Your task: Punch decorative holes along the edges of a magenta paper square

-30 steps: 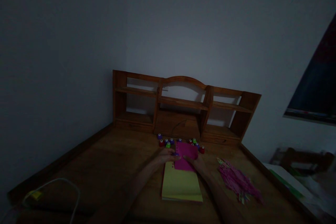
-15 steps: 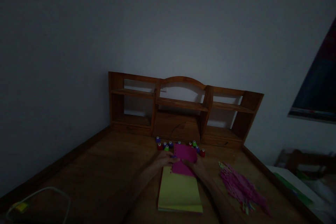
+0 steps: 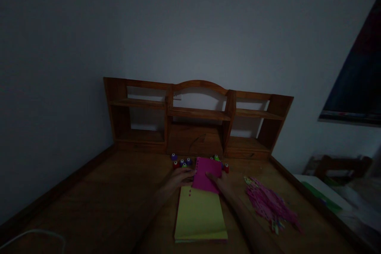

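Note:
A bright pink sheet of paper [image 3: 205, 166] is held over the top of a yellow paper pad [image 3: 201, 214]; a row of small holes or notches runs down its left edge. My right hand [image 3: 222, 184] is closed on the sheet's right side, thumb on top. At the left edge is my left hand [image 3: 182, 176], its fingers bent together around a small purple piece that is mostly hidden and dim. Small pink dots [image 3: 189, 193] show on the pad just below the sheet. Beyond the hands sit several small coloured pieces with white-ringed tops, including a red one [image 3: 226, 168].
A heap of pink strands or strips [image 3: 270, 204] lies to the right on the wooden desk [image 3: 98, 194]. A wooden shelf unit [image 3: 198, 115] stands along the back. A white cable [image 3: 38, 231] curves at the lower left. Raised rims border the desk.
The pink sheet has shifted up relative to the pad, baring the pink dots. My left hand has drawn slightly away from its edge. The whole view has turned a little right.

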`<state>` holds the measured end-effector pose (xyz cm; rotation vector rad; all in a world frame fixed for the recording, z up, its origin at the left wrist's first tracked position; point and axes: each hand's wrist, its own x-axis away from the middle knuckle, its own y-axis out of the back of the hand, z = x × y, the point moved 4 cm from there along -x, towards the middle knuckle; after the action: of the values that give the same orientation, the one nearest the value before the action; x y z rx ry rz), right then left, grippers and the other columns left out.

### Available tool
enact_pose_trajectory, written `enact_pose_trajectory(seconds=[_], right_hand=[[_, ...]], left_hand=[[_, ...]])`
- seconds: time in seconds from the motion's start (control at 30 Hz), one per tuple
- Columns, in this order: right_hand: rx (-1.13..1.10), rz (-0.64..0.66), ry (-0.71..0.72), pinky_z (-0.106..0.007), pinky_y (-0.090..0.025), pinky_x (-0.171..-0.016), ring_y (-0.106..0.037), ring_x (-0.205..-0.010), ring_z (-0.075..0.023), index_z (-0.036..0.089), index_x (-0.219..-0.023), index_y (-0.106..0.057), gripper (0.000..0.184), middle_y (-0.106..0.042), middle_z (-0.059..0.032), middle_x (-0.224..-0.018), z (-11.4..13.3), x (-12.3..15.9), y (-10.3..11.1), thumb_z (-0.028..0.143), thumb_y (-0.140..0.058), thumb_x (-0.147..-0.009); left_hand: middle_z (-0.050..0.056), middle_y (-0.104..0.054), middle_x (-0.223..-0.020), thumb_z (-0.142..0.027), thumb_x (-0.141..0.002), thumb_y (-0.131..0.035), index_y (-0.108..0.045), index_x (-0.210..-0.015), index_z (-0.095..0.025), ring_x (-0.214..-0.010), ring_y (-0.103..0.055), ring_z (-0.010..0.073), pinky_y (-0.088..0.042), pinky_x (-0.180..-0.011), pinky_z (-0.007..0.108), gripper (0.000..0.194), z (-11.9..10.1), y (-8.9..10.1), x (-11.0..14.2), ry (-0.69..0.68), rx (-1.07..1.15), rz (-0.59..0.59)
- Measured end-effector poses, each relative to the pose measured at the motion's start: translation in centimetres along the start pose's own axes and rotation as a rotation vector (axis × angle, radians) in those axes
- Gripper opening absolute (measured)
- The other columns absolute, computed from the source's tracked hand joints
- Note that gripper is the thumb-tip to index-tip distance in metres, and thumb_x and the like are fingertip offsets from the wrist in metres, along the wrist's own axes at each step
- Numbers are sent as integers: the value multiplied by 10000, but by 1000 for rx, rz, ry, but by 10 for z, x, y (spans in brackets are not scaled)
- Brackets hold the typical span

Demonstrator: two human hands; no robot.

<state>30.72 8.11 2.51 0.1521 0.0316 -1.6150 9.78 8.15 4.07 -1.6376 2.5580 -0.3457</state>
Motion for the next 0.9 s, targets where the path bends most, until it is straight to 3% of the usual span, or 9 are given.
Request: enact_pose_trajectory(seconds=[0.2,0.53,0.7,0.9], right_hand=[[-27,-34,-2,-405,-572,-700,-698,-850,-310,172,-1009,-655,525,-729,-117,-970,-7,-6,5,534,-742,-637],[-12,-112,49,-368,-560,-751,-684,-898,-284,183,-1041,-623,488,-709,-116,-1055,3,-6,13,485,-728,-673],[-24,-106,67,-369,-546,-799,-671,-950,-298,195,-1013,-646,443,-710,-107,-1052,11,0,12,460,-727,-667],[-51,-91,39,-378,-553,-722,-686,-850,-302,160,-956,-669,470,-729,-116,-929,11,3,6,494,-755,-636]], left_hand=[[139,-691,-1123,-496,-708,-747,-689,-1068,-152,-925,-688,248,-501,-911,393,501,6,5,-7,-27,72,-48],[122,-717,-801,-600,-720,-685,-641,-868,-128,-745,-700,243,-550,-827,419,496,21,19,-23,76,157,-113],[141,-723,-848,-597,-729,-679,-629,-958,-118,-754,-707,240,-554,-827,404,533,20,20,-24,81,144,-105],[137,-721,-890,-578,-773,-642,-633,-979,-120,-750,-699,215,-563,-800,379,502,19,21,-20,12,128,-152]])
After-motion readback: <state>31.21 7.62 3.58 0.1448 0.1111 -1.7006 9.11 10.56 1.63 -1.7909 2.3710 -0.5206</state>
